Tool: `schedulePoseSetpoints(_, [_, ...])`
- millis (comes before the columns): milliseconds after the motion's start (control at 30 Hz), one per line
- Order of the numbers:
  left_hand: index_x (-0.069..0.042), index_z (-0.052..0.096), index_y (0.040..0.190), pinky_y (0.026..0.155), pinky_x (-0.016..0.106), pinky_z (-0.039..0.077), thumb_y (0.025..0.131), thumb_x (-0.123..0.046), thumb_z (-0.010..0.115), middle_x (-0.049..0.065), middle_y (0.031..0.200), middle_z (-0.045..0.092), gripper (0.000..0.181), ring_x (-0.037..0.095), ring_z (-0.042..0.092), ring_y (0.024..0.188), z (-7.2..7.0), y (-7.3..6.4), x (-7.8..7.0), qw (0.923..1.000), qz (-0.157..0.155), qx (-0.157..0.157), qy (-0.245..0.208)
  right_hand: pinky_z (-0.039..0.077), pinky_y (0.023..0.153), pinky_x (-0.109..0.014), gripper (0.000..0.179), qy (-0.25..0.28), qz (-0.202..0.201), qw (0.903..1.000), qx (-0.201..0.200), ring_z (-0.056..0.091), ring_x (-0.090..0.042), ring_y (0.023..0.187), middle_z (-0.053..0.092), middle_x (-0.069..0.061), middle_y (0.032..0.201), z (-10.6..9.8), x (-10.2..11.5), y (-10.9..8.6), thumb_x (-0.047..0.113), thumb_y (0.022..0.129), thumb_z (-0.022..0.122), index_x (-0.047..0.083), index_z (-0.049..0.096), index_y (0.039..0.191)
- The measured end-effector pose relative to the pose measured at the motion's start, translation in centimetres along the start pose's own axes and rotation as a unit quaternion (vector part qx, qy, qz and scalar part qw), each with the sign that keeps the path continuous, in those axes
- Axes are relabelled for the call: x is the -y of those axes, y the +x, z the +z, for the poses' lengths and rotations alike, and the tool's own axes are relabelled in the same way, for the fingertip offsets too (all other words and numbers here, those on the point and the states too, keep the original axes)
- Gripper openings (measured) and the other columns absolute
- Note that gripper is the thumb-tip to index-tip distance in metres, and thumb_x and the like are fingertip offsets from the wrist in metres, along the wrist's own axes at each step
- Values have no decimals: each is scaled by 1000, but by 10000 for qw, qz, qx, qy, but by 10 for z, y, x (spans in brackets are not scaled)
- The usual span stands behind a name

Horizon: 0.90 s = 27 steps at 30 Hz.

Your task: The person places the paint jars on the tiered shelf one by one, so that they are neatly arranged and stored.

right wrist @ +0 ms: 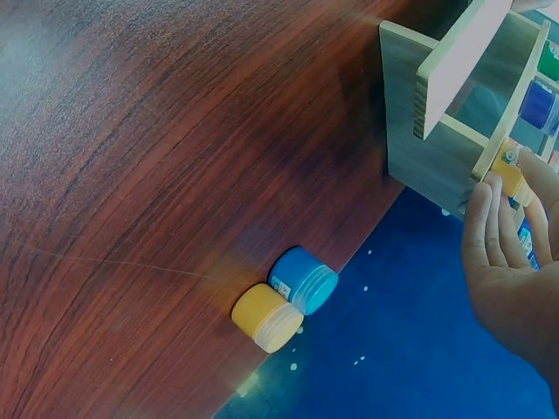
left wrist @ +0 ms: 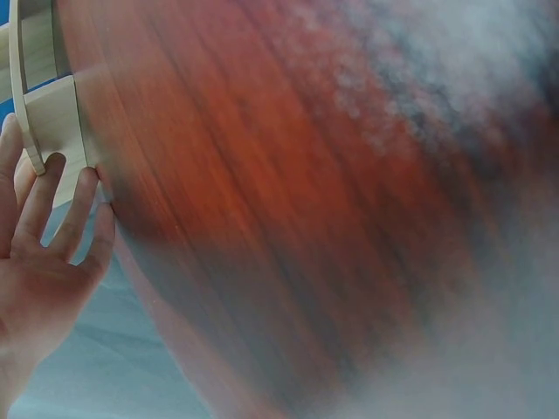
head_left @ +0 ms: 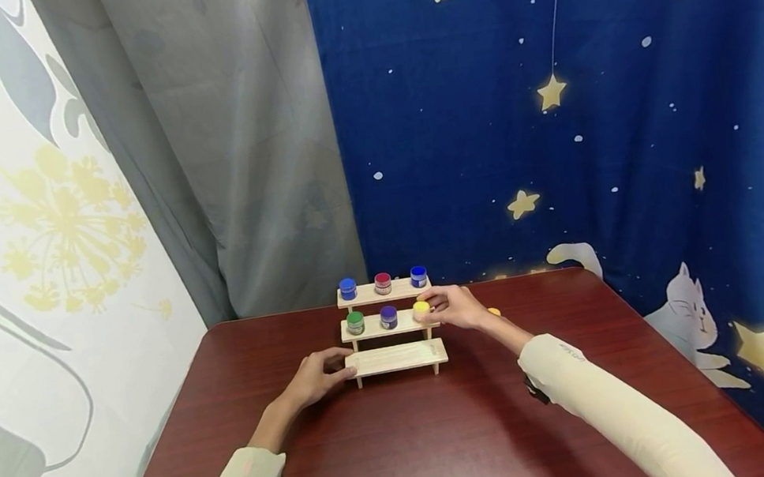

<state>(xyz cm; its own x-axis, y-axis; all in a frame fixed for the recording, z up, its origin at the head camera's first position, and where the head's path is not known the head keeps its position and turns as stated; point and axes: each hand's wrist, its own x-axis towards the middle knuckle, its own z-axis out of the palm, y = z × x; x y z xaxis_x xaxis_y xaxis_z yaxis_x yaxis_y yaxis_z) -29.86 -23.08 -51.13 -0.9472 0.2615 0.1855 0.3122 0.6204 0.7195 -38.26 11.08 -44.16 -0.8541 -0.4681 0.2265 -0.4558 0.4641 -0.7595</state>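
A three-tier wooden display stand [head_left: 397,357] stands on the table. My left hand [head_left: 315,377] holds the left end of its lowest tier, thumb at the front edge and fingers behind. In the left wrist view the fingers [left wrist: 77,214] lie spread against the stand's end. My right hand [head_left: 458,307] pinches a small yellow paint jar [head_left: 422,309] at the right end of the middle tier. Beside it on that tier are a purple jar [head_left: 388,317] and a green jar [head_left: 355,323]. The top tier carries blue [head_left: 348,289], red [head_left: 383,284] and dark blue [head_left: 418,277] jars.
Right of the stand, near the table's far edge, a yellow-orange jar [right wrist: 265,317] and a light blue jar [right wrist: 303,279] stand side by side, mostly behind my right arm in the head view. Curtains [head_left: 273,164] hang behind the reddish-brown table [head_left: 394,452].
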Motion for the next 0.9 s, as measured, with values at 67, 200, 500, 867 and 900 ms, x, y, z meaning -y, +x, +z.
schedulePoseSetpoints(67, [-9,73,125,91,46,57,92,-23,82,10,112,76,36,25,72,105,0,0,0,10000,29,-26,19,60,83,-32,41,-8,6,10000,9,74,-32,102,75,-20,111,-1,-1,0,8,88,85,-3,70,124])
schedulePoseSetpoints(200, [-9,73,125,90,45,57,92,-23,82,10,112,76,37,25,72,104,0,1,0,10000,43,-34,47,61,74,-30,42,6,39,10000,71,75,-30,99,76,-19,109,-3,-2,0,10,88,85,-2,70,125])
schedulePoseSetpoints(500, [-10,72,127,91,44,56,94,-23,80,8,112,76,37,22,71,104,0,2,0,10000,-20,62,-23,60,68,-29,46,203,-84,9997,100,75,-36,99,73,-27,113,-6,-4,-2,5,88,84,-6,67,128])
schedulePoseSetpoints(867, [-10,73,127,91,43,57,94,-21,80,8,113,76,36,23,71,105,-1,0,-1,10000,-9,75,-18,60,66,-37,45,363,87,9993,67,73,-40,100,73,-28,113,-14,-9,-8,-2,88,81,-9,65,130])
schedulePoseSetpoints(900, [-10,72,127,91,44,57,94,-21,80,9,113,76,36,23,71,106,-1,1,-1,10000,9,74,-16,60,65,-35,45,326,123,9994,47,73,-37,99,72,-28,113,-15,-10,-9,-2,88,81,-8,65,130])
